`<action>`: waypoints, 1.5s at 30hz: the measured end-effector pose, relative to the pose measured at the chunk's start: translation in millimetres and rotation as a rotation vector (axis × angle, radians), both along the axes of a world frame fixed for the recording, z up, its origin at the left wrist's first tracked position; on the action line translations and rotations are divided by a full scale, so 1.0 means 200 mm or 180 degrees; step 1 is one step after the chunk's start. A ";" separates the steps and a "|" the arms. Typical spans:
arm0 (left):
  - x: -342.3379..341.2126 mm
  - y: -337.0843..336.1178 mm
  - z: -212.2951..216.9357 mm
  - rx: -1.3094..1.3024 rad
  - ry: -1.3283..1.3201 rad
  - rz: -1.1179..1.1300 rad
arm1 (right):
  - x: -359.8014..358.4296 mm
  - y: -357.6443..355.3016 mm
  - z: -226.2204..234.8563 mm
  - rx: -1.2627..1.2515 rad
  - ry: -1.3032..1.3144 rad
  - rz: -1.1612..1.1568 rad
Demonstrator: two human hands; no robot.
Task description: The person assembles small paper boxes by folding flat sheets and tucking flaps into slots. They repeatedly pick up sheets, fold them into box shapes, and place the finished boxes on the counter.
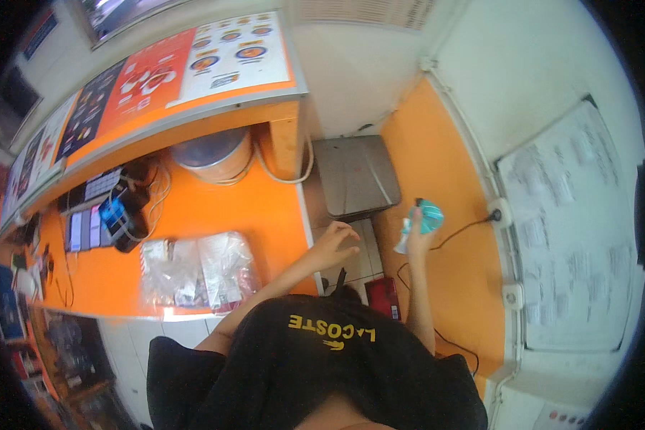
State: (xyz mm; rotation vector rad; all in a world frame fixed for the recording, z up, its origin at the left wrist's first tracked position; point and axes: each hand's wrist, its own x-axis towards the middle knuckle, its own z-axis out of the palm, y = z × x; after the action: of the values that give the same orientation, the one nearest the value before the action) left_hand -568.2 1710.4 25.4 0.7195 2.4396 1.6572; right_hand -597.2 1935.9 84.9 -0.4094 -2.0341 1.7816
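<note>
My right hand (417, 242) is raised beside the orange wall panel, its fingers closed around a small teal-and-white item (428, 217) with a dark tip; its kind is not clear. My left hand (334, 246) hangs in the air just past the counter's right edge, thumb and fingers apart and slightly bent, with nothing in it. To the left of that forearm, a clear plastic bag (197, 269) with packed things inside lies on the orange counter (276, 222).
A dark grey box-like machine (356, 175) stands beyond my hands. A red box (383, 298) is low down between my arms. Phones (86, 228), cables and a round metal container (215, 154) occupy the counter. A whiteboard (573, 236) hangs at right, near a plugged-in cord (466, 228).
</note>
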 end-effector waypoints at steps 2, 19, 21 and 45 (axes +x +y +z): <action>0.03 0.05 -0.10 -0.0277 -0.0196 0.0303 | -0.05 0.13 -0.10 -0.0034 0.0005 0.0020; 0.14 0.05 -0.37 -0.1507 0.0771 0.0816 | -0.63 0.37 -1.68 0.0844 -0.2979 0.0201; 0.14 0.05 -0.36 -0.1563 0.0756 0.0829 | -0.73 0.36 -1.65 -0.0253 -0.3149 0.0839; 0.21 0.10 -0.49 -0.1479 0.1417 0.1447 | -0.62 0.01 -0.91 0.1951 -0.3855 0.4634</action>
State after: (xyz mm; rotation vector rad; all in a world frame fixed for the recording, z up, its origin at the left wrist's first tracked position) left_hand -526.4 1729.9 -71.6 0.5289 3.3381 1.0146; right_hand -721.5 1938.5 -97.7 0.5313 -4.2760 1.1804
